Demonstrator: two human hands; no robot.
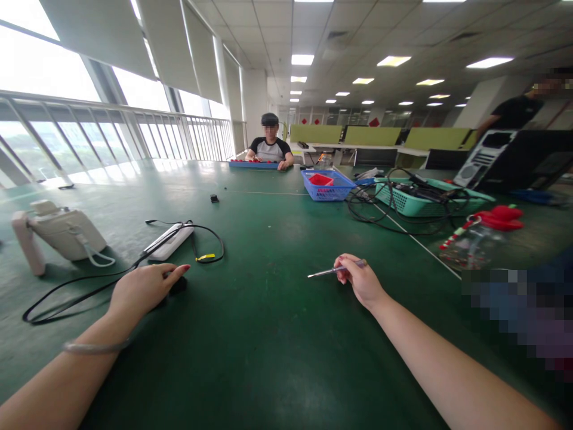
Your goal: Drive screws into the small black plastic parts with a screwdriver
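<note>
Green table (264, 334), viewed from your seat: your right hand (358, 280) pinches a slender metallic tool (326, 272); the tool's long axis runs crosswise, its thin tip pointing left and slightly toward you, its butt emerging to the right of your fingers; whether the tip touches the tabletop, you cannot tell from this angle. Your left hand (142, 288) lies over a small dark object (179, 286), well to the left of the tip and slightly nearer the table's near side; its fingers are partly hidden, so you cannot tell whether they grip the object or merely rest on it. Note the governing relation: the line from tip to dark object runs almost straight leftward; your left hand is at the object, your right hand well apart from it.

Between your hands lies bare tabletop, which continues toward you; room on the left is tighter, since a black cable (154, 246) loops beside your left hand and crosses a white box (172, 242) just beyond it; toward the far edge, right of centre, stand a blue basket (330, 192) and a teal basket (405, 206); a red-topped bottle (481, 245) stands beyond your right forearm.
</note>
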